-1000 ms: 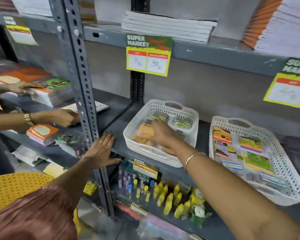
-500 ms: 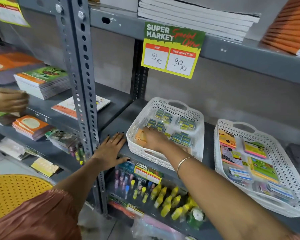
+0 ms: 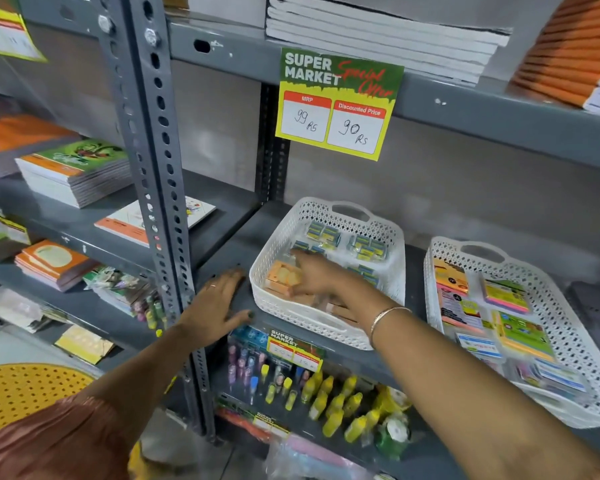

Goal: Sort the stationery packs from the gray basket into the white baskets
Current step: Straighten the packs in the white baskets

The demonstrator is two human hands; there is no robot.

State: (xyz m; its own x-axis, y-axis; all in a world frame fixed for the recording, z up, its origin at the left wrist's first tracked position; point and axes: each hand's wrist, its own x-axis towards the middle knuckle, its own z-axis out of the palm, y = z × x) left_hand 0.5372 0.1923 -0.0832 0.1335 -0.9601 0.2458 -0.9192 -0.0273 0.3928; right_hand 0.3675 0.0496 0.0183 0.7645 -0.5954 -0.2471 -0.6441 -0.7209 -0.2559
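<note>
A: Where the grey shelf (image 3: 229, 258) meets the upright post (image 3: 153, 161), what is the left hand (image 3: 215, 306) doing?

B: It lies flat on the shelf edge, palm down, fingers spread wide, holding nothing. It sits just left of the near white basket (image 3: 274, 299).

A: And the right hand (image 3: 317, 275)?

B: It reaches into that basket from the front. Its fingers curl over an orange pack (image 3: 281, 277) at the basket's left side. The hand is blurred, so I cannot tell whether it grips the pack or only rests on it.

A: Other contents of that basket?

B: Small blue-and-yellow packs (image 3: 347, 239) lie along its back half, behind the hand.

A: The second basket?

B: The far basket (image 3: 568, 327) stands to the right on the same shelf, apart from the first. It holds flat sticky-note packs (image 3: 506, 296) in orange, pink, green and blue, lying side by side.

A: Anything noted nearby?

B: A price tag (image 3: 336, 103) reading 99 and 90 hangs on the shelf above. Yellow bottles (image 3: 329, 400) stand on the shelf below.
</note>
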